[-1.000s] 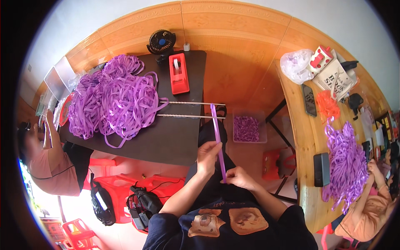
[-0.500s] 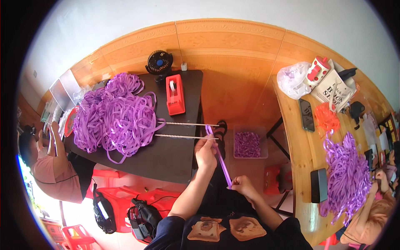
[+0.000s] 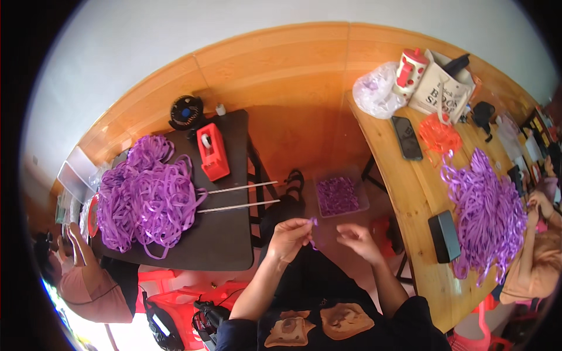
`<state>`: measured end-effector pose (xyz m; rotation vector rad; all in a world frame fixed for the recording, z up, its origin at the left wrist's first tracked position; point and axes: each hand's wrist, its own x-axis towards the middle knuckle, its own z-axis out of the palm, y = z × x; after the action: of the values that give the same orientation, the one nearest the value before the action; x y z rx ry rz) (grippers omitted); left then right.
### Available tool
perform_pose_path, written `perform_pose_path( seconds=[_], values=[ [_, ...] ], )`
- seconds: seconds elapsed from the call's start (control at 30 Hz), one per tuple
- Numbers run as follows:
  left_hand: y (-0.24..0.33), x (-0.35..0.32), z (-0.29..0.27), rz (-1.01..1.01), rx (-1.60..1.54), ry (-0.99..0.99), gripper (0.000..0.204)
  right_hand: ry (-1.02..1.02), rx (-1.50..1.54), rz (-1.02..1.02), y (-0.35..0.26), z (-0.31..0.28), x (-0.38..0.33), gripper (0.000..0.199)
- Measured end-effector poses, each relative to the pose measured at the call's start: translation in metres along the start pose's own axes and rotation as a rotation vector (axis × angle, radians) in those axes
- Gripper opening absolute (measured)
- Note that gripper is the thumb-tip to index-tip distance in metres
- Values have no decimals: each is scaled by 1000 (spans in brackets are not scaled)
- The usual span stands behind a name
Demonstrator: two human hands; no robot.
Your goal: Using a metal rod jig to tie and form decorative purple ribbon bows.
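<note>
My left hand pinches a short piece of purple ribbon in front of my chest, a little below two thin metal rods that stick out over the dark table's edge. My right hand hovers just to the right of it with fingers curled and apart, close to the ribbon's lower end; whether it touches it I cannot tell. A big heap of purple ribbon lies on the dark table at my left. A red tape dispenser stands behind the rods.
A clear bin of purple pieces sits on the floor ahead. A wooden table at right carries another ribbon heap, a phone, a black box, bags. A person sits at far left, another at far right. A small fan stands beyond.
The long ribbon strip stretched from the rods is gone; only a short piece remains at my left hand. Both hands have come together lower, near my chest, and the view has shifted right.
</note>
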<state>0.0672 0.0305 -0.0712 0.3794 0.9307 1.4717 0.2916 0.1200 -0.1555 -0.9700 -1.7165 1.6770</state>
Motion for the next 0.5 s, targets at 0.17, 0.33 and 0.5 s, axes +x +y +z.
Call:
perform_pose_path(
  seconds=[0.17, 0.33, 0.5],
  values=[
    [7, -35, 8, -113, -20, -109, 11, -393, 409, -292, -95, 32, 11, 52],
    [14, -61, 9, -161, -42, -116, 13, -536, 339, -320, -104, 45, 16, 17],
    [17, -70, 5, -210, -47, -124, 12, -532, 252, -436, -121, 46, 6, 17]
  ],
)
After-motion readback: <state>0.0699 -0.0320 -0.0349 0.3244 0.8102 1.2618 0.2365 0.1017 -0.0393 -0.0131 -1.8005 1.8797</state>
